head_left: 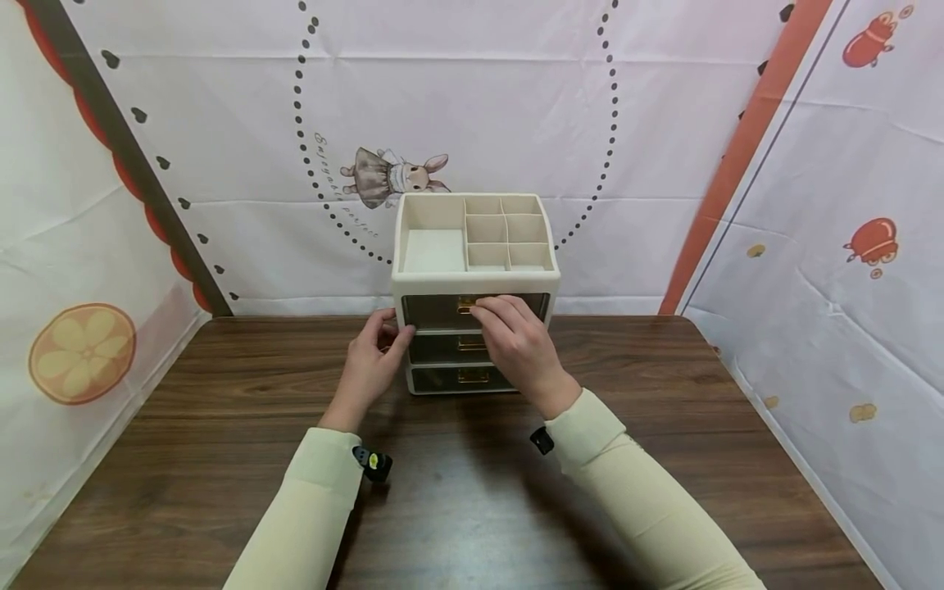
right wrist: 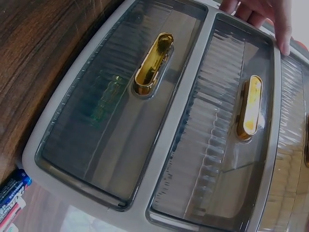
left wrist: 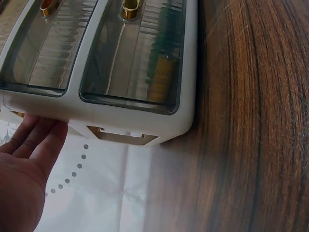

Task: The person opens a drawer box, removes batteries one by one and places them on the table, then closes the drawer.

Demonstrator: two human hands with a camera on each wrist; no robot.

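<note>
A cream desktop organizer with three smoky see-through drawers and gold handles stands at the back of the table. My right hand pinches the gold handle of the top drawer, which sits in its frame. At the organizer's left side is my left hand, its thumb at the front edge and its fairly straight fingers against the side wall. Through the bottom drawer show a green thing and an orange-yellow one. In the right wrist view, the right hand is out of frame.
Divided compartments form the organizer's top. A blue battery lies beside the organizer's right side, with a white and red thing next to it. The dark wood table meets a printed white cloth behind and at the sides.
</note>
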